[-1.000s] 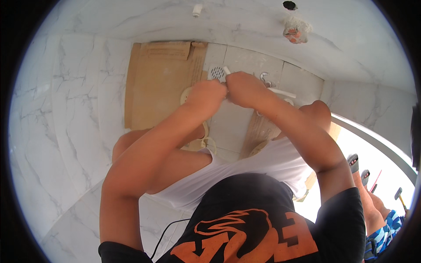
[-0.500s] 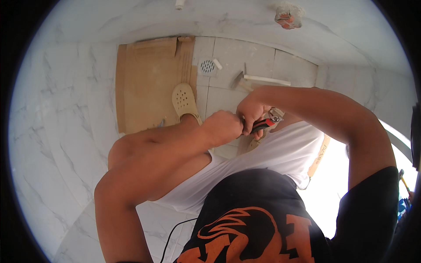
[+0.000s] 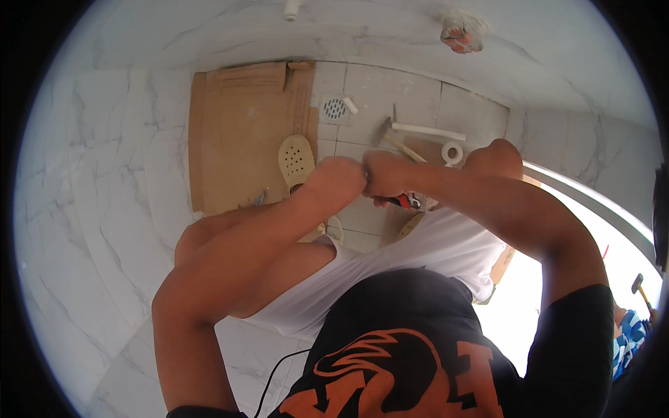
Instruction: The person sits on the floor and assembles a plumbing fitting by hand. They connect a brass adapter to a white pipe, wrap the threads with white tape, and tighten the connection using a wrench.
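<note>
Red-handled pliers (image 3: 403,202) sit in the right hand (image 3: 382,174), fist closed round the handles, red grip poking out below the knuckles. Left hand (image 3: 339,177) is fisted too, knuckles touching the right one; what it grips is hidden, too small to tell, maybe a small part pinched against the pliers. Both hands are held up over the floor (image 3: 362,90), above the person's knees, not resting on anything.

Step in hand looks like a squeeze or twist with the pliers on something held by the left hand. Next move likely calls for a steady left hand and firm pressure from the right, keeping the piece from slipping.

On the floor: cardboard sheet (image 3: 237,139) toward the far left, a cream clog (image 3: 296,159) at its edge, round drain (image 3: 334,109) near the far wall, white pipe (image 3: 428,131) and a tape roll (image 3: 451,152) to the right of it. A hole in the wall (image 3: 460,35) shows above.
</note>
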Demonstrator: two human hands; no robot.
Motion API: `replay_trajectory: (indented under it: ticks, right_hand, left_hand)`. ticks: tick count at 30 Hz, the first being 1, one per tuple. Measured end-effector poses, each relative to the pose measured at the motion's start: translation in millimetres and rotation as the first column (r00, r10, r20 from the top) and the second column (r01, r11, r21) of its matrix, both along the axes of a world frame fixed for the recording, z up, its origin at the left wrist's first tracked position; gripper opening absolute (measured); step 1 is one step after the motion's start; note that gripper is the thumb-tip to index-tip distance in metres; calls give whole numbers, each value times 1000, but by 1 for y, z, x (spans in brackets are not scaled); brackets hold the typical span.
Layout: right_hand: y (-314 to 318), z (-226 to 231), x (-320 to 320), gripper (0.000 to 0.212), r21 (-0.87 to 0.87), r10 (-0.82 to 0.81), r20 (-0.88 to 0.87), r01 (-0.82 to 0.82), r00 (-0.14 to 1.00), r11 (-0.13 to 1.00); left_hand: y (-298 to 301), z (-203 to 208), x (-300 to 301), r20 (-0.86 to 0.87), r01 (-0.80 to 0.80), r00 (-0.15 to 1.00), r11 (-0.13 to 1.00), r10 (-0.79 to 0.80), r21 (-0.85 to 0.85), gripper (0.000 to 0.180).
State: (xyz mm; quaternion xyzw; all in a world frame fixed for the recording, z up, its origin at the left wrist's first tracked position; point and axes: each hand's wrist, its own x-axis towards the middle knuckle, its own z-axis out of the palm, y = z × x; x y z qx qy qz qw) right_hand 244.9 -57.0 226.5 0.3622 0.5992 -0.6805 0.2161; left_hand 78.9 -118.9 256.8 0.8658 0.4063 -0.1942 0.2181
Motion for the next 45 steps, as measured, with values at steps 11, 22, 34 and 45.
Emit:
replay_trajectory:
  ticks: [11,22,34,45]
  right_hand:
    - [-17,-24,-17,15,-177,-17,102,35,995,984]
    - [-26,-40,-17,11,7,114,58,-115,992,993]
    - [-41,-49,-15,30,506,-174,-25,163,984,847]
    - [-41,-57,-60,41,380,-408,-81,406,910,831]
  left_hand:
    - [-13,-16,-14,29,53,998,994,-50,-94,15]
    - [-16,-30,-13,65,53,997,988,-44,-145,15]
    - [-7,-19,3,-19,-250,968,965,249,-75,10]
    - [0,-45,-9,-279,-656,721,755,635,22,31]
